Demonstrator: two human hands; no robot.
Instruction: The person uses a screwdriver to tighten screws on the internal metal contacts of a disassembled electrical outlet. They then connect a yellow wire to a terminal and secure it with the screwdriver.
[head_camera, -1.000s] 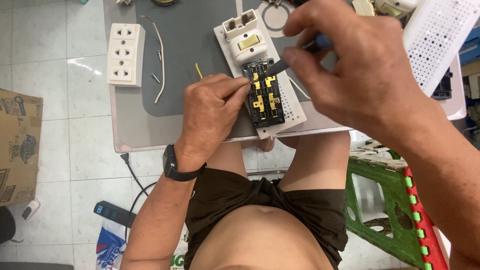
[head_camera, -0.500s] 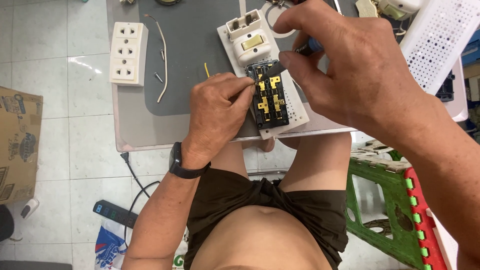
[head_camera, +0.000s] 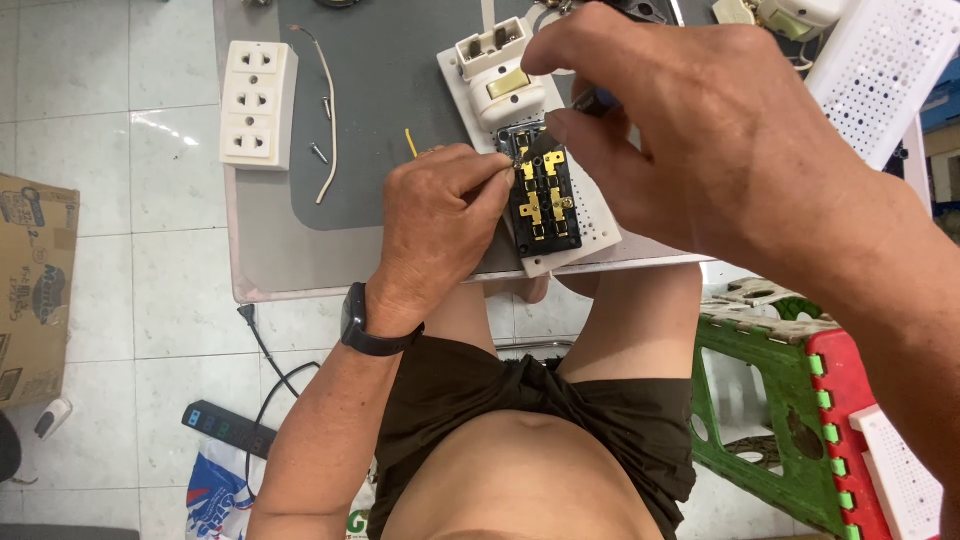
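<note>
A: Grey mat on a pale counter (head_camera: 262, 262), over white tiled floor; black power strip (head_camera: 228, 427) and a green stool (head_camera: 760, 420) below.

B: Work piece?

A: Opened socket block (head_camera: 545, 195), black body with brass contacts, on a white plate at the counter edge. Left hand (head_camera: 440, 225) pinches at its side; right hand (head_camera: 700, 130) grips a dark tool.

B: Packaging?

A: Brown printed carton (head_camera: 35, 290) far left; white triple socket (head_camera: 258, 104) on the counter.

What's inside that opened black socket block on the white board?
Inside the black socket block sit brass contact strips in rows. The left hand touches its left edge, and the right hand, pinching a dark tool, hides the top right corner.
</note>
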